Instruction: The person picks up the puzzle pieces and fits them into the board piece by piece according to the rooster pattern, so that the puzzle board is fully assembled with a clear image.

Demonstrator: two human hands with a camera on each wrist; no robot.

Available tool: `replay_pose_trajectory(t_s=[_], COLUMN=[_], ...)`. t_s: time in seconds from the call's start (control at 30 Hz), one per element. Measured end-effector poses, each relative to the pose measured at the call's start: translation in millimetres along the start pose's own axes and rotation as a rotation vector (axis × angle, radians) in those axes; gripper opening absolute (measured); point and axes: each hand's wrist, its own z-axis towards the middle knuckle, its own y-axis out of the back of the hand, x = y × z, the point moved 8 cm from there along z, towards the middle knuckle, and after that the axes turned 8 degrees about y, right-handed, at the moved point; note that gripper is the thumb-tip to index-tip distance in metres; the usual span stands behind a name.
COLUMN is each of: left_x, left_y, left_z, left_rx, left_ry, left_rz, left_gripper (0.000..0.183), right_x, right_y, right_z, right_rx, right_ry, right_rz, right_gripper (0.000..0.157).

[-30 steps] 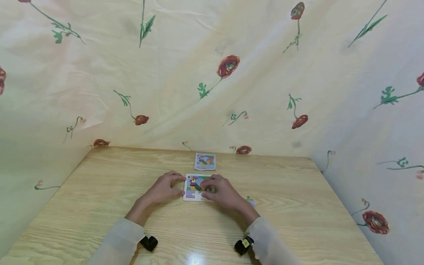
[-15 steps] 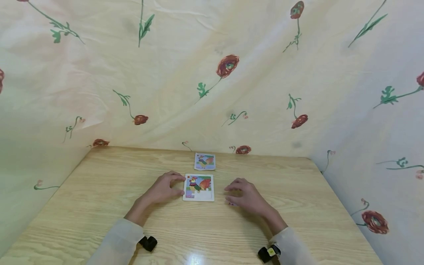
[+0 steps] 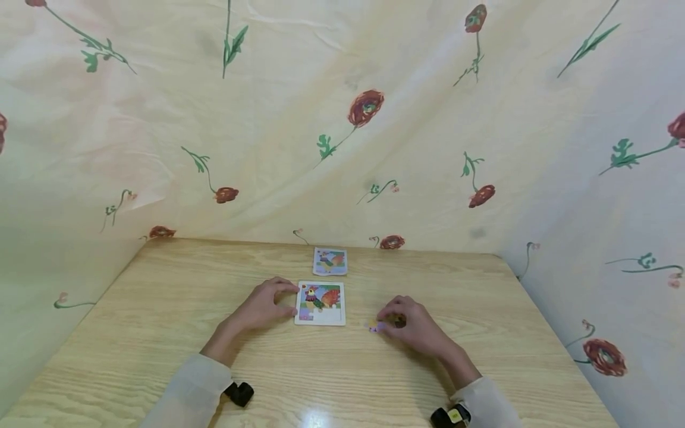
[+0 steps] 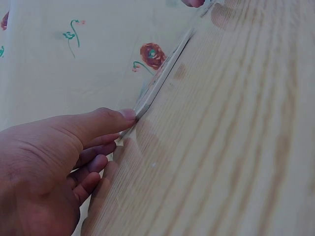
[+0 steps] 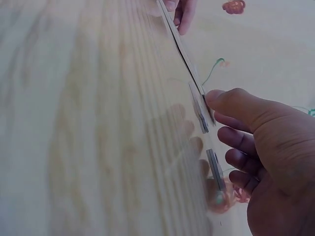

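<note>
A square puzzle board point(image 3: 320, 318) with a white frame and a rooster picture lies mid-table, bare white at its lower right. My left hand point(image 3: 266, 306) is at its left side, thumb and index finger touching the edge with relaxed fingers. In the left wrist view, the thumb point(image 4: 127, 115) lies on the board's corner. To the right of the board, my right hand point(image 3: 414, 327) pinches a small purple and yellow puzzle piece point(image 3: 373, 327) between thumb and index finger. Thin pieces stand out edge-on beside that hand in the right wrist view, among them a puzzle piece point(image 5: 215, 169) under the curled fingers.
A square picture card point(image 3: 330, 262) with the same rooster lies behind the board. The light wooden table point(image 3: 321, 368) runs back to a flower-printed cloth point(image 3: 267, 119), which hangs behind and at both sides. A black wrist camera point(image 3: 239, 393) sits on each forearm.
My right hand has left the board, moving right, and its thumb and index finger have drawn together at a loose piece. The left hand stays at the board's left edge.
</note>
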Motion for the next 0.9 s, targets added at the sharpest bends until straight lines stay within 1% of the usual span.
replay_pose_trajectory(t_s=[0.23,0.63,0.9], left_x=[1.3,0.3,2.2], left_y=[-0.7,0.9,0.3], left_z=[0.4,-1.1,-0.1], left_rx=[0.001,-0.004,0.001], left_ry=[-0.001,-0.003,0.006], left_rz=[-0.001,-0.003,-0.019], left_gripper=[0.045,0.046,0.046], right_x=[-4.1,-6.8,-3.6], right_y=[-3.2,-4.8,-5.2], right_z=[-3.3,-1.2,5.1], right_rx=[0.018,0.022,-0.009], right_ry=[0.024,0.026,0.046], right_rz=[-0.013,-0.029,-0.047], right_gripper=[0.012,0.012,0.011])
